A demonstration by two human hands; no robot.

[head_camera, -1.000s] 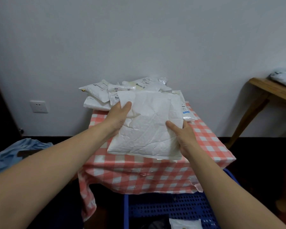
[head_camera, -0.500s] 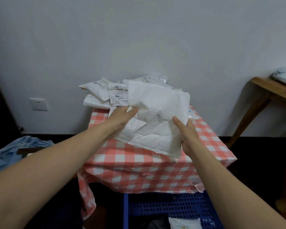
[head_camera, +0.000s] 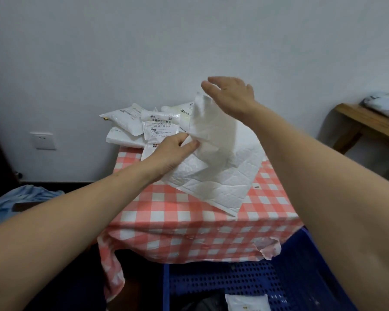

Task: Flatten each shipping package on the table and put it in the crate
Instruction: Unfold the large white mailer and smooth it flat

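Observation:
A large white padded mailer (head_camera: 220,176) lies crumpled on the red-and-white checked table (head_camera: 189,212), its upper flap standing up. My left hand (head_camera: 175,149) pinches the mailer's left edge between thumb and fingers. My right hand (head_camera: 231,95) is raised above the flap's top corner with fingers spread and relaxed, holding nothing. A pile of several white labelled packages (head_camera: 144,124) is stacked at the table's back edge. The blue perforated crate (head_camera: 290,279) sits on the floor below the table's front, with a white package (head_camera: 247,303) inside it.
A white wall with a socket (head_camera: 42,140) stands behind the table. A wooden bench (head_camera: 368,124) with a grey bag on it is at the right. Blue cloth (head_camera: 20,200) lies on the floor at the left.
My right hand let go of the mailer's right edge and rose above it. The mailer's flap folded upward, and my left hand shifted to pinch its left edge.

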